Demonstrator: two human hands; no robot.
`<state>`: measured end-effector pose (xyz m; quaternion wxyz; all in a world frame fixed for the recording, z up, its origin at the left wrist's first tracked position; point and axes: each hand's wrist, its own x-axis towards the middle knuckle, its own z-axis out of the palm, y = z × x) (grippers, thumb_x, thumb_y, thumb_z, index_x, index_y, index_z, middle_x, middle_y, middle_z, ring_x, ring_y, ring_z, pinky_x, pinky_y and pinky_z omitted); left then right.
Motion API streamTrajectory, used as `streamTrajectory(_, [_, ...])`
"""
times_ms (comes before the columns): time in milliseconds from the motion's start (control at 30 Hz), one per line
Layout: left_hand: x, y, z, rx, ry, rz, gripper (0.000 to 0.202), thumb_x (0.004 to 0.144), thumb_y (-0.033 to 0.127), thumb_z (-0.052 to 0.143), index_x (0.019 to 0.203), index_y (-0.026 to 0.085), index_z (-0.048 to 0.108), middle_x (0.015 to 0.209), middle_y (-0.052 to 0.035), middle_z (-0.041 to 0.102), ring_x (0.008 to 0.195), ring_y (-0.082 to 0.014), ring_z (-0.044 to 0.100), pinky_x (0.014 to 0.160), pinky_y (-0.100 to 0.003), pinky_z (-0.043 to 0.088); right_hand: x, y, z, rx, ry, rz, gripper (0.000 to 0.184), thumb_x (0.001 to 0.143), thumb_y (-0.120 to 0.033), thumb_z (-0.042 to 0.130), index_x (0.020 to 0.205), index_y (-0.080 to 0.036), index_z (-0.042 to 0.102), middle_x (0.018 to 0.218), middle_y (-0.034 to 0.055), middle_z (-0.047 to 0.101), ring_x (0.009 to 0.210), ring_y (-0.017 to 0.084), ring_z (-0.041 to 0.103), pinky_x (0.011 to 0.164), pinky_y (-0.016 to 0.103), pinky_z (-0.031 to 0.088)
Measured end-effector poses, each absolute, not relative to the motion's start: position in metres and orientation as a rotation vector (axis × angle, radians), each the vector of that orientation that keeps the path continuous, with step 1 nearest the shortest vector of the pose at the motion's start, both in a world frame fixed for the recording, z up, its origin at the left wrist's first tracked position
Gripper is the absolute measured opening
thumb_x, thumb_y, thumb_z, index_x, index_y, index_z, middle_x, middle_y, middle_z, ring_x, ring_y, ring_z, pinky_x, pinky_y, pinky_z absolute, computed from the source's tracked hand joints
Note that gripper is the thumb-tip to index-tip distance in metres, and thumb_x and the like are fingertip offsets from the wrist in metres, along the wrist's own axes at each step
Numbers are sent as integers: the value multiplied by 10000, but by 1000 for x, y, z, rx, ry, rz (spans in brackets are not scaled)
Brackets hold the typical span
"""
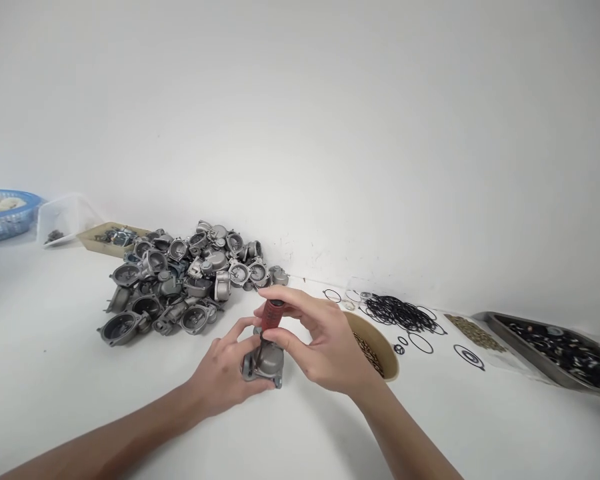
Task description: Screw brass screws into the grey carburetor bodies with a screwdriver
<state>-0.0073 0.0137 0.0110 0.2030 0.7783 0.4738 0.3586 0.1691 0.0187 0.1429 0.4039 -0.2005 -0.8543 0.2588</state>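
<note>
A grey metal carburetor float bowl [270, 361] rests on the white table, dome side up. My left hand [225, 370] is closed around its left side, with fingers on the top and the front edge. My right hand [323, 333] pinches the red handle of a screwdriver [271, 316] between thumb and fingers. The screwdriver stands upright over the left part of the bowl, its shaft pointing down. Where the tip meets the part is too small to make out, and my fingers hide some of the bowl's far side.
Several similar grey bowls [180, 280] lie heaped at left. A tan container [390, 347] of brass-coloured screws sits right of my right hand. Black rubber rings [400, 313] are piled near the wall, with a metal tray [530, 363] at far right. A blue basket [10, 223] stands far left.
</note>
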Motion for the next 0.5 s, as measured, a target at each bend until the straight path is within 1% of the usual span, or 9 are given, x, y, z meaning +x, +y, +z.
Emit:
streamTrajectory(133, [-7, 13, 11, 2180, 1324, 999, 526, 733, 377, 914, 1223, 325, 732, 1334, -65, 643, 956, -267, 719, 787, -400, 634, 162, 17, 136, -655, -2075, 573, 518, 905, -101, 748, 1344, -362, 664, 1065, 14, 734, 894, 186, 724, 879, 412, 686])
streamTrajectory(233, [-7, 13, 13, 2193, 1344, 987, 516, 729, 386, 915, 1209, 324, 734, 1278, -58, 658, 905, -247, 715, 758, -383, 631, 160, 18, 137, -682, -2075, 482, 458, 912, -148, 756, 1320, -338, 668, 997, 19, 712, 815, 174, 695, 788, 381, 685])
streamTrajectory(267, [-7, 13, 13, 2192, 1342, 987, 500, 731, 385, 914, 1193, 318, 735, 1282, -57, 653, 875, -236, 713, 733, -372, 630, 161, 18, 138, -666, -2091, 458, 449, 928, -161, 739, 1336, -328, 659, 1000, 28, 717, 825, 181, 701, 785, 387, 681])
streamTrajectory(300, [-6, 13, 13, 2188, 1339, 989, 483, 733, 382, 912, 1177, 313, 735, 1301, -56, 644, 858, -227, 713, 711, -363, 628, 162, 18, 139, -636, -2111, 448, 449, 947, -164, 710, 1364, -319, 645, 1032, 42, 728, 876, 197, 716, 814, 406, 678])
streamTrajectory(400, [-7, 14, 12, 2180, 1327, 999, 485, 725, 364, 916, 1169, 310, 727, 1405, -60, 594, 888, -236, 724, 697, -359, 628, 165, 18, 144, -489, -2149, 512, 496, 986, -110, 607, 1445, -298, 597, 1179, 77, 748, 1059, 235, 733, 941, 467, 651])
streamTrajectory(433, [-7, 14, 12, 2184, 1322, 1001, 502, 721, 355, 919, 1182, 316, 724, 1440, -63, 574, 920, -248, 729, 722, -371, 632, 166, 18, 145, -460, -2139, 547, 504, 985, -88, 595, 1443, -297, 601, 1181, 74, 754, 1065, 233, 735, 945, 466, 650])
streamTrajectory(500, [-8, 15, 11, 2195, 1315, 1003, 534, 714, 338, 924, 1207, 326, 719, 1478, -69, 552, 970, -271, 731, 793, -414, 635, 166, 18, 144, -470, -2087, 595, 476, 968, -69, 620, 1386, -297, 645, 1102, 54, 771, 973, 213, 747, 892, 443, 662])
